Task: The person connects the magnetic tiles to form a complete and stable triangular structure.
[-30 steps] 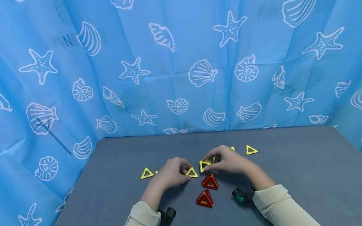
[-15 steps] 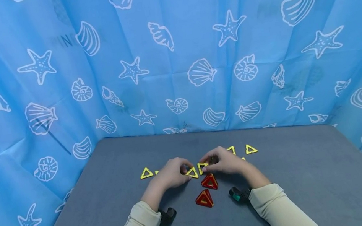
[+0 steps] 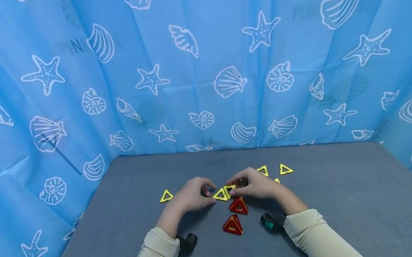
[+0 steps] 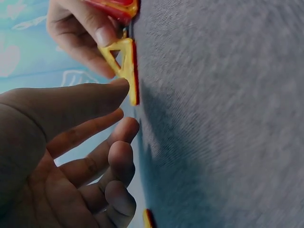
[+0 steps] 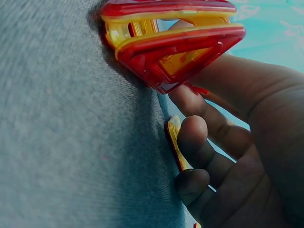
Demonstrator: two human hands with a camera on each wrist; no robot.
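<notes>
Now closer together than half a second ago: left hand (image 3: 190,197) and right hand (image 3: 255,184) at the middle of the grey felt-covered table (image 3: 359,208), each with a small yellow plastic triangle frame. Left triangle (image 3: 220,195) pinched at its near corner between thumb and fingertips (image 4: 116,88), fingers curled narrow around it; right triangle (image 3: 230,188) pinched the same way, tipped up on edge. Edges of the two frames now touching or all but touching, where a clear gap lay a second ago; from the head view, impossible to say whether joined. Seemingly the mating step, with only a final press or alignment left.

Just below the pair, toward the person, two red-and-yellow plastic pyramids built of the same kind of frames: one (image 3: 238,206) right under the hands, the other (image 3: 233,225) nearer the sleeves. Loose yellow triangle frames flat on the cloth: one (image 3: 166,196) left of the left hand, two (image 3: 285,169) beyond the right hand. Behind the table, a blue curtain (image 3: 196,59) printed with white shells and starfish.
</notes>
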